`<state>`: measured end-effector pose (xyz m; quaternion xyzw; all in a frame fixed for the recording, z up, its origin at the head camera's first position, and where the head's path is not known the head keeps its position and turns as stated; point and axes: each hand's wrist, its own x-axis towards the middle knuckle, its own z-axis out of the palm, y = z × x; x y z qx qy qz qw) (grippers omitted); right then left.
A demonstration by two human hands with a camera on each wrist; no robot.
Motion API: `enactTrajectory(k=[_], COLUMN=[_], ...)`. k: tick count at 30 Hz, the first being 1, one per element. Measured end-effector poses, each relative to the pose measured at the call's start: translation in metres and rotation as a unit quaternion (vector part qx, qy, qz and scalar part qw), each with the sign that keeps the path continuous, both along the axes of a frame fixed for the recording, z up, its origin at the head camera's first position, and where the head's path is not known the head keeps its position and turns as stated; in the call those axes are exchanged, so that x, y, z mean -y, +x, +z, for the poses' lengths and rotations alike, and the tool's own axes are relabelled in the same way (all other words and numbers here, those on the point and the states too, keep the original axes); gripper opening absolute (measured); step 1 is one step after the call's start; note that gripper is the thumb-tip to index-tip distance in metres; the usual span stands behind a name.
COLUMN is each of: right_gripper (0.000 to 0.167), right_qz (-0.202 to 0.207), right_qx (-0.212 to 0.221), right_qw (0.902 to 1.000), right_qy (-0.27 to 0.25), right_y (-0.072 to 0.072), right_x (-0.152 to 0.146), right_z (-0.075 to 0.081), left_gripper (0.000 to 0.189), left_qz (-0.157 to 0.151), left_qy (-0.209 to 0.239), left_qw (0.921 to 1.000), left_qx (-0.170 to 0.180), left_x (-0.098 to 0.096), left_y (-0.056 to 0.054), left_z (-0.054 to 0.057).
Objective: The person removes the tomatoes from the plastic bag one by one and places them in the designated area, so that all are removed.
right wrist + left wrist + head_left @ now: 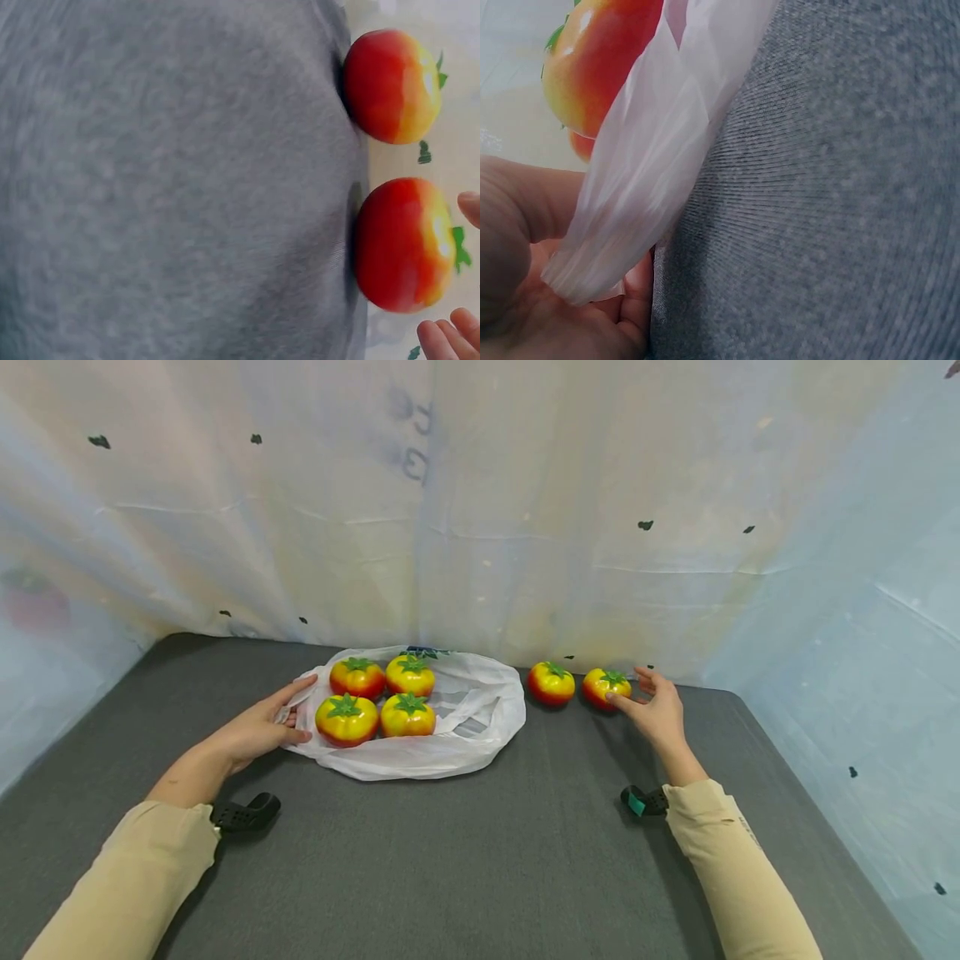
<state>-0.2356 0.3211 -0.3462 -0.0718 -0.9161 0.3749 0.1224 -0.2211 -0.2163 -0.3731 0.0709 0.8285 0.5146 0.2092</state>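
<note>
A white plastic bag [491,739] lies with its mouth spread wide, holding several red-and-yellow tomatoes [347,720] with green star-shaped tops. My left hand [262,727] holds the bag's left edge; in the left wrist view a gathered strip of the bag [641,172] runs into the palm between thumb and fingers. To the right of the bag, two more tomatoes sit side by side, a left one [551,685] and a right one [597,687]. My right hand [656,710] is at the right one, thumb and fingers spread around its upper right side.
A dark grey cloth-covered surface [480,860] lies under everything. Pale plastic sheeting [510,527] with small dark green marks rises behind the bag and tomatoes, and more sheeting [847,693] stands on the right. Each wrist wears a black band [243,814].
</note>
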Motion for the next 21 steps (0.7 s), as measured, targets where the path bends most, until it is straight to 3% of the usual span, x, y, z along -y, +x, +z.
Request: enactTrajectory(k=[9,21], right_gripper=[0.07,0.067], right_qz=[0.012,0.06], right_qx=[-0.034,-0.06], right_qw=[0.9991,0.9949], right_qy=[-0.025,-0.056], right_y=[0.005,0.01], right_x=[0.009,0.03], right_z=[0.011,0.021], left_gripper=[0.096,0.096], left_qz=[0.001,0.003], left_qy=[-0.003,-0.005], left_qw=[1.0,1.0], left_qx=[0.001,-0.001], left_x=[0.002,-0.001], left_y=[0.0,0.001], left_z=[-0.002,0.0])
